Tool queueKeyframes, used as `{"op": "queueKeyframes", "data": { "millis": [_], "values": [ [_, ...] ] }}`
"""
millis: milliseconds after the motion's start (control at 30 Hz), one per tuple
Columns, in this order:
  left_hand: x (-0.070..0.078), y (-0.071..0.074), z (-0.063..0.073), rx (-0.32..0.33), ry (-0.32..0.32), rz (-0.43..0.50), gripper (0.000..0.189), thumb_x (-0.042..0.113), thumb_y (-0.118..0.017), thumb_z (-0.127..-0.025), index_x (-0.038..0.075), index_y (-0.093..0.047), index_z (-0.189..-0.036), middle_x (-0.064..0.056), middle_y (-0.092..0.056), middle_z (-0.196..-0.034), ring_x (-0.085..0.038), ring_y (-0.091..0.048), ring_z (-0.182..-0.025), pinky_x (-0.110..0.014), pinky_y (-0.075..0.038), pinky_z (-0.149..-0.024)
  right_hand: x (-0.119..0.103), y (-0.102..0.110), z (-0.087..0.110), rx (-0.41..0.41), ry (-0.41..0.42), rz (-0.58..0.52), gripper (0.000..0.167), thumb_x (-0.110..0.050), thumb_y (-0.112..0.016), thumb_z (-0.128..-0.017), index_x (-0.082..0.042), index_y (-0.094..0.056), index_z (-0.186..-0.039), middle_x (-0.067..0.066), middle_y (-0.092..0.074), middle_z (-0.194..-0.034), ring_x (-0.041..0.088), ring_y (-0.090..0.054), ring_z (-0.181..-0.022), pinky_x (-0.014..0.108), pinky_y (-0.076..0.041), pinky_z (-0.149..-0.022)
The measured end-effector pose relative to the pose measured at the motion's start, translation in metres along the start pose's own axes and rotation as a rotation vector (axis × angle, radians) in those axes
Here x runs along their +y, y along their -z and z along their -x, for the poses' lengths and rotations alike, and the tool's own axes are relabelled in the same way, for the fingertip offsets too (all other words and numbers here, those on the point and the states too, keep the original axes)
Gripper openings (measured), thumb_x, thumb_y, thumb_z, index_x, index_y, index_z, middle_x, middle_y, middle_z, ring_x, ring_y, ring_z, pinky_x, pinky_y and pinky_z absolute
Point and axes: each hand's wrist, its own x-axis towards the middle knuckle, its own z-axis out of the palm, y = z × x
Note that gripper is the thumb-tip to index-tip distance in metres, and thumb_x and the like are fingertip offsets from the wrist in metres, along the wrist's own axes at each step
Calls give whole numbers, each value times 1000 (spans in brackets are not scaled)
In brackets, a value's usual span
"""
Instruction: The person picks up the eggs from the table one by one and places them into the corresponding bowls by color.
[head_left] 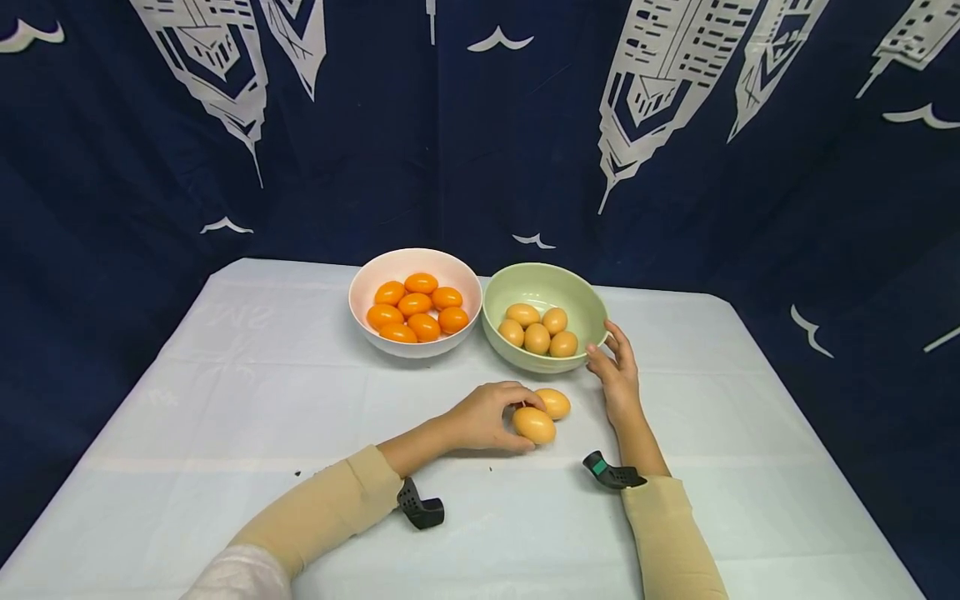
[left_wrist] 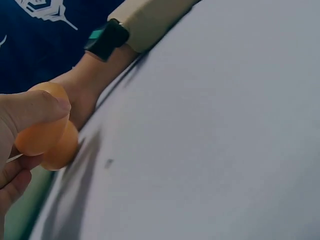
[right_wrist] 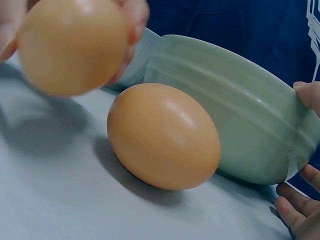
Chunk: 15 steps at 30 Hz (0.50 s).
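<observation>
My left hand (head_left: 483, 417) pinches a light brown egg (head_left: 535, 425) between thumb and fingers. In the right wrist view this egg (right_wrist: 72, 47) hangs above its shadow on the white cloth. Just beyond it, a second brown egg (head_left: 554, 403) lies on the table, in front of the green bowl (head_left: 540, 365). Several similar eggs (head_left: 537, 339) sit inside that bowl. At the bowl's right side, my right hand (head_left: 618, 375) grips it, with the thumb at the rim and the fingers low against the wall (right_wrist: 225, 115).
A pink bowl (head_left: 416, 348) stands close against the green bowl's left side. It holds several glossy orange egg-shaped things (head_left: 415, 305). Behind the white-covered table (head_left: 225, 400) hangs a dark blue curtain (head_left: 480, 150) with white prints.
</observation>
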Motion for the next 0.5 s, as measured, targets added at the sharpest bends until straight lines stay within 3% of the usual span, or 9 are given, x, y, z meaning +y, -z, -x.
{"op": "queueKeyframes", "data": {
  "millis": [333,500],
  "values": [
    [11,27,-27,51,-70,-46,44,20,-86,-73,13,-67,-113,4,-65,-107,-7,-54,-93,-29,-49,-86,-1,1,0,-14,2,15,60,-20,-59,-98,-19,-33,-152,11,-36,-151,15,-49,-113,22,-46,-85],
    [16,39,-39,56,-69,-68,44,22,-86,-74,13,-67,-112,4,-65,-107,-6,-54,-92,-27,-49,-85,0,2,0,-13,-17,25,61,-23,-60,-97,-21,-33,-152,8,-35,-151,16,-48,-115,24,-45,-87]
  ]
}}
